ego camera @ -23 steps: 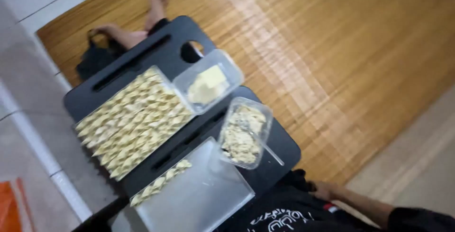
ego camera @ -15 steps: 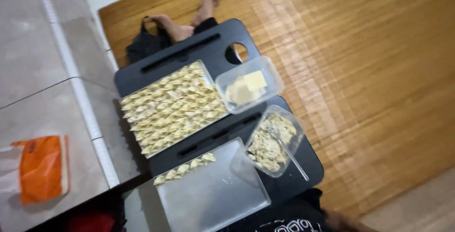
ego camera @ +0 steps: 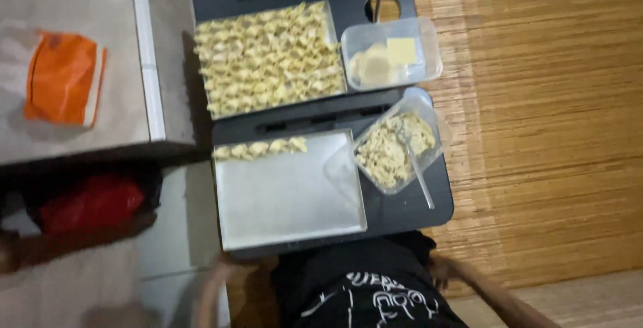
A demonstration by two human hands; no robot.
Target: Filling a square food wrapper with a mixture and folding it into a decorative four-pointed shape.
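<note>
With the blurred left hand (ego camera: 221,271) and right hand (ego camera: 442,271) low by the body, grip unreadable and holding nothing visible, fill the nearly bare silver metal tray (ego camera: 291,197) row by row from the clear plastic tub of filling (ego camera: 395,147).

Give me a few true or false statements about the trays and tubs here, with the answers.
1. The far tray is nearly full of folded dumplings. True.
2. The near tray is packed full. False: it holds a single row of dumplings along its far edge.
3. A spoon rests in the tub of filling. True.
4. The orange bag lies on the bamboo mat. False: it lies on the grey tiled ledge, on the other side of the trays.
</note>
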